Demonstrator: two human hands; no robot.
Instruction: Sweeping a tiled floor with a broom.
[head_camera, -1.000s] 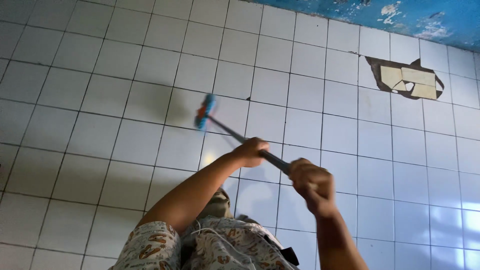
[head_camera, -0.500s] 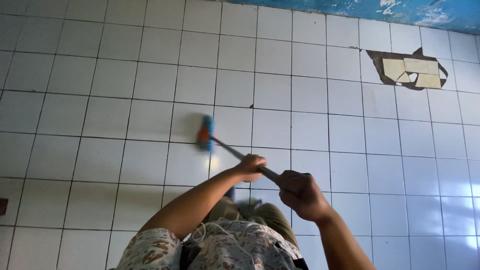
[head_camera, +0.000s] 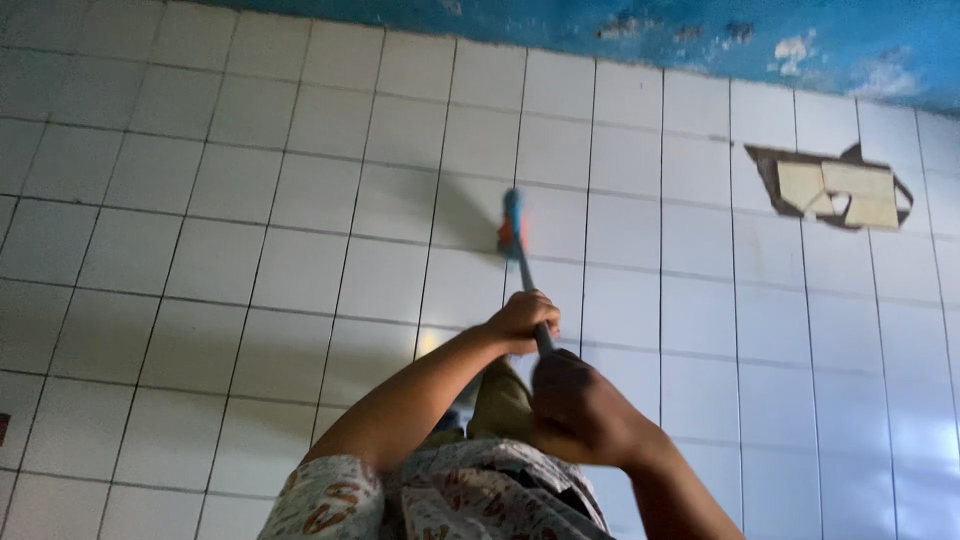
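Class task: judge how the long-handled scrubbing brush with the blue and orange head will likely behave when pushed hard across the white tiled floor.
The long-handled scrubbing brush probably stays stiff: its thin dark handle looks straight under both hands' grip. It seems light, given the slim shaft. Its narrow head may skid or twist on the glossy white tiled floor.

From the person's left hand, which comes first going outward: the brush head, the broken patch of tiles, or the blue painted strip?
From the left hand:
1. Brush head, just ahead, up the handle.
2. Broken patch of tiles, far to the upper right.
3. Blue painted strip: too close to the patch to rank.
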